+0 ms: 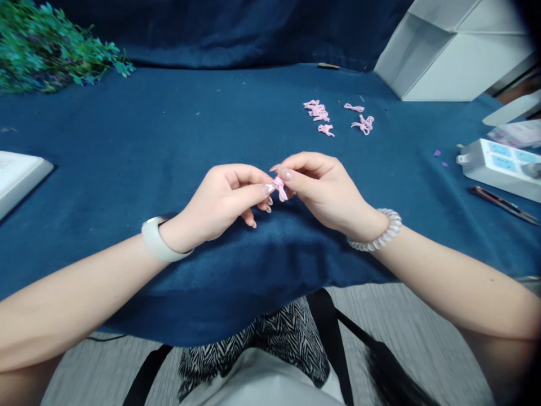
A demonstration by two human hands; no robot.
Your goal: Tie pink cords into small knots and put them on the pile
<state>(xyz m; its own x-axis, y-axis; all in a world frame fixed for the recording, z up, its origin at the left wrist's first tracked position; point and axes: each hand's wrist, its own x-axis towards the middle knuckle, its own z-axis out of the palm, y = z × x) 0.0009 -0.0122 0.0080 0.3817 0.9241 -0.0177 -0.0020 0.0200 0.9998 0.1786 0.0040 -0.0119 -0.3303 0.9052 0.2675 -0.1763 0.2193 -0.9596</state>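
Between my two hands, just over the front part of the table, is a small looped bundle of pink cord (281, 189). My left hand (230, 197) pinches its left side between thumb and fingers. From the right, my right hand (319, 189) pinches the same bundle near its top. The fingertips cover part of the cord, so how it is knotted cannot be made out. Farther back lie more pink cord pieces: a clustered group (318, 110), a small knot (326, 130), a narrow loop (354, 107) and a looser bow-like knot (364, 124).
Dark blue cloth (169, 129) covers the table. Green plants (54, 51) stand back left, a white box (21, 177) at the left edge. To the right are a white power strip (502, 163), tweezers (502, 204) and a large white box (456, 62).
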